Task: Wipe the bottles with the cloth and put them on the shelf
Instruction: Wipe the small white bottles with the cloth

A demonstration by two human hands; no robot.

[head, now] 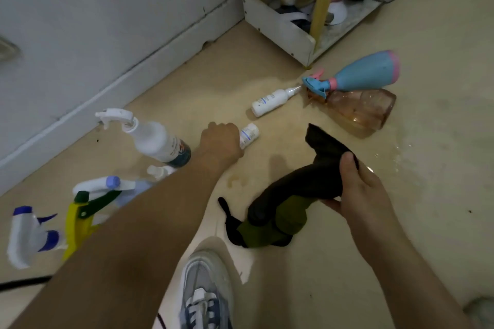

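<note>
Left grip [220, 141] curls round a small white bottle [250, 135] lying on the floor [441, 168], well apart from the shelf [280, 32]. Right grip [358, 189] pinches the dark cloth [294, 187], farther still from the shelf. A blue spray bottle [366, 71] lies just beside the shelf's corner.

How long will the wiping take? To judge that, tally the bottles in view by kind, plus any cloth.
Trigger spray bottles: 6
Small white bottles without trigger: 2, one gripped by the left hand
White-topped bottle, half hidden, kind unclear: 1
Cloth, held by the right hand: 1
Total: 10 things, 9 of them bottles
</note>
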